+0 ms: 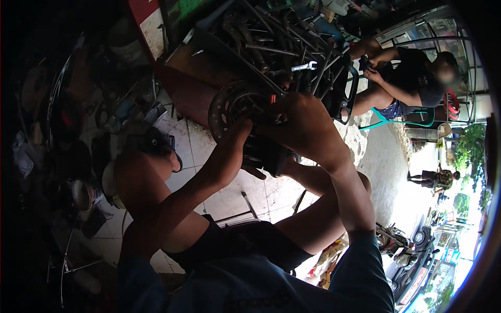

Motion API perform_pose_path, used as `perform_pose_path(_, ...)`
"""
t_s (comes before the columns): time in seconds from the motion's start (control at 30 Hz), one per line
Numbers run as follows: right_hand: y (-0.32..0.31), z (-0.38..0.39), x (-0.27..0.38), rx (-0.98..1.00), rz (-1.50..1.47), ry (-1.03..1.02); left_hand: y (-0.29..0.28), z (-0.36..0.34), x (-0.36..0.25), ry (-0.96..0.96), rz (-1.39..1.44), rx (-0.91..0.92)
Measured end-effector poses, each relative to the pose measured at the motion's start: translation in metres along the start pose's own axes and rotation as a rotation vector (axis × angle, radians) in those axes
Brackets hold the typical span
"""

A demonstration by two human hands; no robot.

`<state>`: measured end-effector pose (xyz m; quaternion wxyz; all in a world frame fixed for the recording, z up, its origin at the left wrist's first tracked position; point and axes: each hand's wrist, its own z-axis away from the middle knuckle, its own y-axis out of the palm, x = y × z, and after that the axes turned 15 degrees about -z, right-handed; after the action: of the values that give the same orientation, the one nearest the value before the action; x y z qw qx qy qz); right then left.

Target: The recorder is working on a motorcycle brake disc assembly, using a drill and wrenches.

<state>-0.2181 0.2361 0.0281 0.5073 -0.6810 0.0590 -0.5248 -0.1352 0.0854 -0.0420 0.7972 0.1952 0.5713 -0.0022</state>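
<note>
A round brake disc (pixel 216 112) with drilled holes sits in front of me, joined to a dark assembly (pixel 254 151) whose details are lost in shadow. My left hand (pixel 232 148) is wrapped round the near left side of this assembly, thumb on top and a fingertip showing underneath. Over its right side, my right hand (pixel 308 128) is bent and closed, knuckles up. Its fingertips, and whatever is in them, are hidden behind the hand. A small red piece (pixel 273 98) shows just beyond the right fingers.
Beyond the disc, a tray (pixel 195 65) holds a heap of metal tools, with a shiny wrench (pixel 304 67) on top. At right, another person (pixel 407 78) sits on a teal chair (pixel 399 121), holding something dark. Dark clutter lines the left; pale tiles (pixel 232 195) lie below.
</note>
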Motion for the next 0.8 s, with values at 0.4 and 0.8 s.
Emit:
perform_pose_path(0.4,0.0,0.005,0.002,-0.08,0.148,-0.075,0.006,-0.005,-0.003,0.009,-0.027,-0.045)
perform_pose_path(0.8,0.002,0.002,-0.001,-0.085,0.1,-0.101,0.001,-0.004,0.0,0.048,-0.002,-0.057)
